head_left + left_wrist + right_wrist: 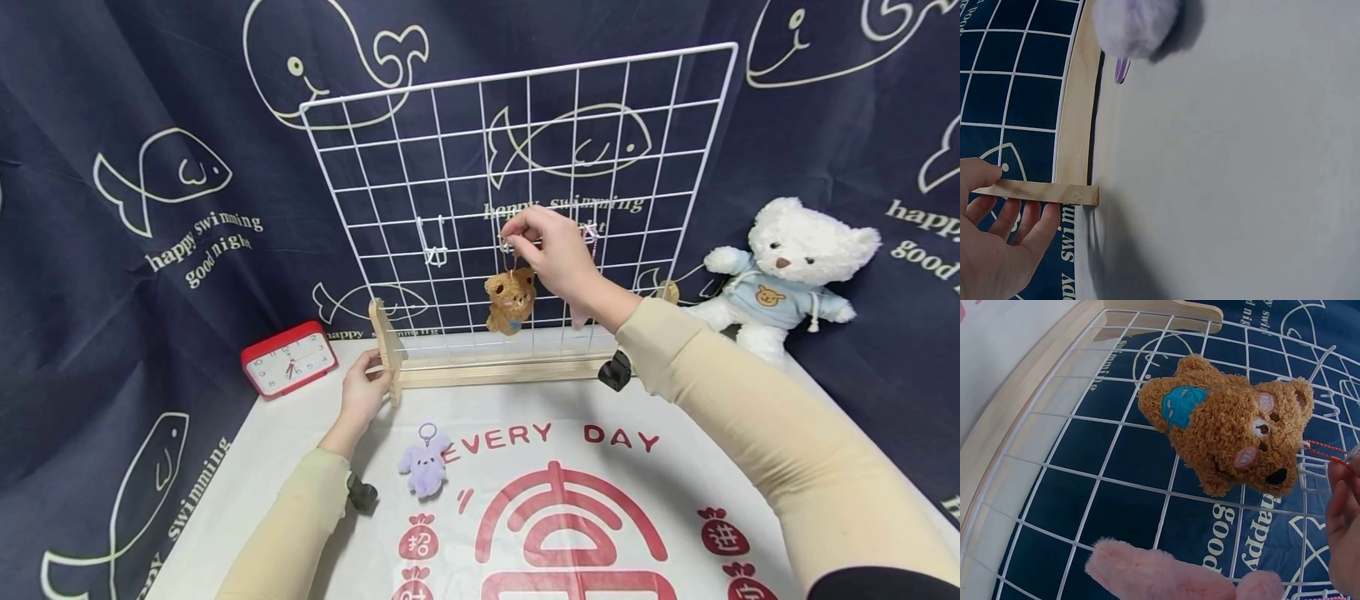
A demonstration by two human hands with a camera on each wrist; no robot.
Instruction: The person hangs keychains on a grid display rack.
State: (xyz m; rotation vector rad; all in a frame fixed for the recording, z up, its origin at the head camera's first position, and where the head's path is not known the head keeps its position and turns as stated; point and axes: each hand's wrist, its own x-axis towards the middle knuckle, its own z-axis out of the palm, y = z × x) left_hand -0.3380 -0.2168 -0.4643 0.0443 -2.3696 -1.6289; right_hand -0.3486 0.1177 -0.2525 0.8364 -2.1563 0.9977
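Observation:
A white wire grid (457,158) stands upright on a wooden base. My left hand (363,390) grips the base's left wooden end piece (1047,192), thumb on one side and fingers on the other. At the middle of the grid my right hand (558,254) pinches the orange cord (1325,452) of a brown bear plush keychain (512,302), right at a white hook. The bear hangs in front of the wires, a blue patch on its belly. A pink plush (1166,572) hangs beside it, mostly hidden behind my right wrist in the head view.
A lilac plush keychain (426,468) with a ring lies on the printed white tabletop in front of the grid. Another white hook (435,250) hangs left of the bear. A red alarm clock (291,360) stands at left, a white teddy bear (787,267) at right.

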